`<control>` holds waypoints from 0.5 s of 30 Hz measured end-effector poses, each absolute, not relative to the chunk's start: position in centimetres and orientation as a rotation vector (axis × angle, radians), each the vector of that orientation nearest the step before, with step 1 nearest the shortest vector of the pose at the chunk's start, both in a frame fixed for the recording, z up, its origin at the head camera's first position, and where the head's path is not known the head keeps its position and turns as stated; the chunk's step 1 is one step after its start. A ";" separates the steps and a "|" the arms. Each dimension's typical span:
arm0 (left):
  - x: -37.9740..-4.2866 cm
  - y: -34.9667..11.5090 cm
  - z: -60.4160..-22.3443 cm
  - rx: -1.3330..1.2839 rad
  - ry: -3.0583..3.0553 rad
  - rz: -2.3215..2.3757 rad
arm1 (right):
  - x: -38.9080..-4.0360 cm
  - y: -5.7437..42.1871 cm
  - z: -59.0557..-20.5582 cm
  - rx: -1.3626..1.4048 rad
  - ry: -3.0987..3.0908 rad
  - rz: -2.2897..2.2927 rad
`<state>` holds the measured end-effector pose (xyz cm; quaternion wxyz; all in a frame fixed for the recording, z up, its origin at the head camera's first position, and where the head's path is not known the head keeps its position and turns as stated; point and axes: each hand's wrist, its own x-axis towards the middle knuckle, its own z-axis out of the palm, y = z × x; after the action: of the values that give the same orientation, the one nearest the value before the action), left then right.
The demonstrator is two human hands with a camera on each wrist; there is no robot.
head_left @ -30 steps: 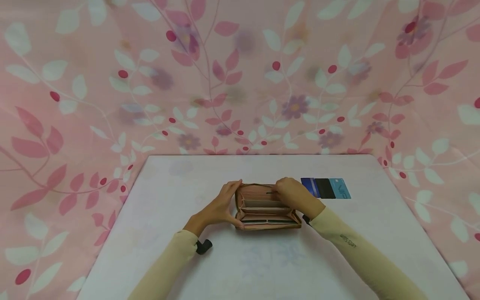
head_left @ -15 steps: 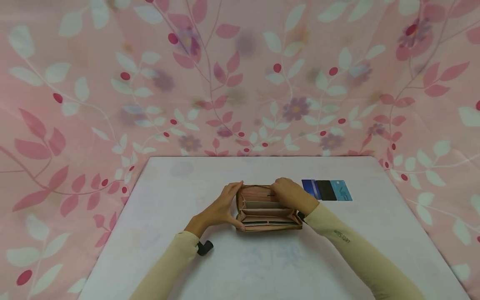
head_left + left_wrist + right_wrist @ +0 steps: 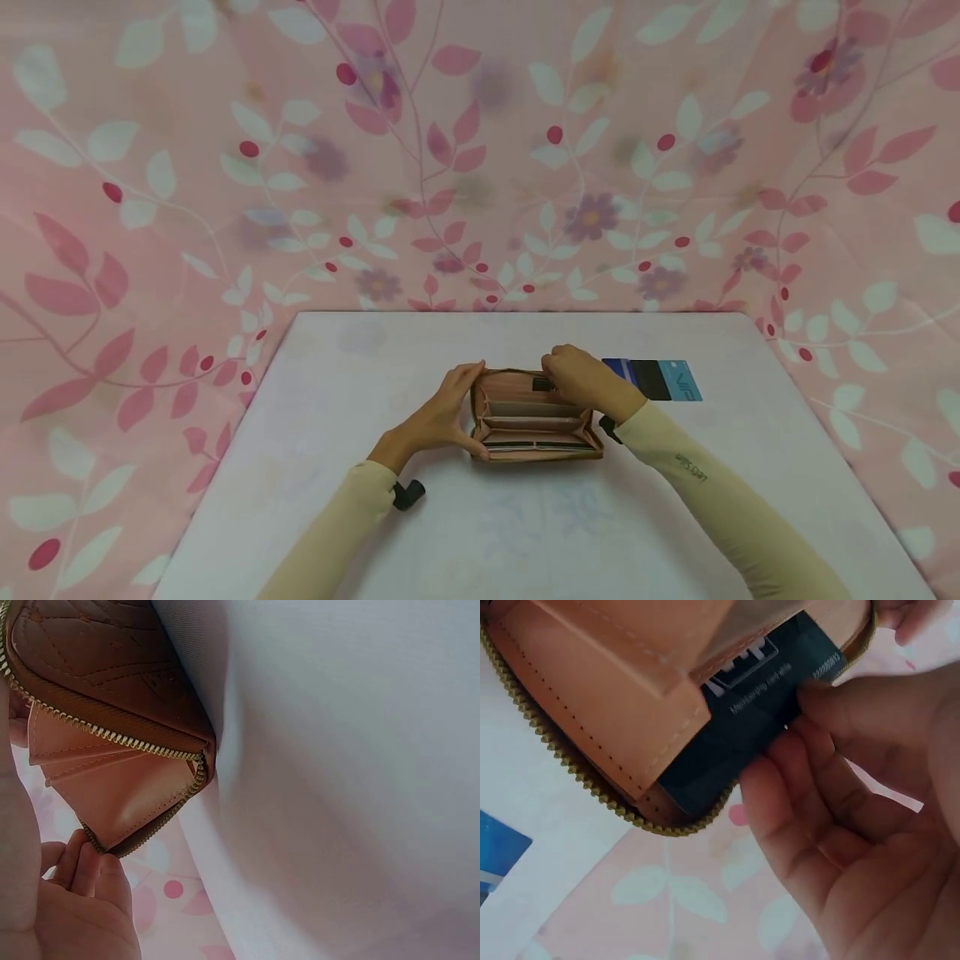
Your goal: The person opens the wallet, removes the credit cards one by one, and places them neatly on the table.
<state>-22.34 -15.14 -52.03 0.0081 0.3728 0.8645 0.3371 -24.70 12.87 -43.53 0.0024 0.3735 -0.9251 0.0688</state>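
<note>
Dark card [image 3: 742,724] has risen inside wallet [image 3: 534,423], pinched by right hand [image 3: 591,381]; left hand [image 3: 435,418] grips wallet, probably keeping it spread.

2 long sleeves [image 3: 341,521], pale beige, approx. wrist-length; R one w/ 1 line of small dk. lettering [image 3: 691,467]. Small blk. piece [image 3: 408,495] by ea. sleeve's end.

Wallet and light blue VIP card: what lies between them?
Head view: the dark blue card and the black card, in a row between the wallet and the VIP card. The right hand hides part of the stretch nearest the wallet.
</note>
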 end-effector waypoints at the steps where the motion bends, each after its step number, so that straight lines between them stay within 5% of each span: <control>1: -22.4 -15.1 -52.0 1.171 2.702 1.056 | -24.7 12.9 -43.6 1.180 -2.897 0.235; 15: -22.4 -15.2 -51.9 1.152 2.709 1.023 | -26.0 14.1 -42.0 1.219 -2.931 0.555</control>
<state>-22.42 -15.20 -51.88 0.0127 0.3695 0.8692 0.3282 -25.99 14.07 -41.98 -0.0404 0.3781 -0.9088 0.1720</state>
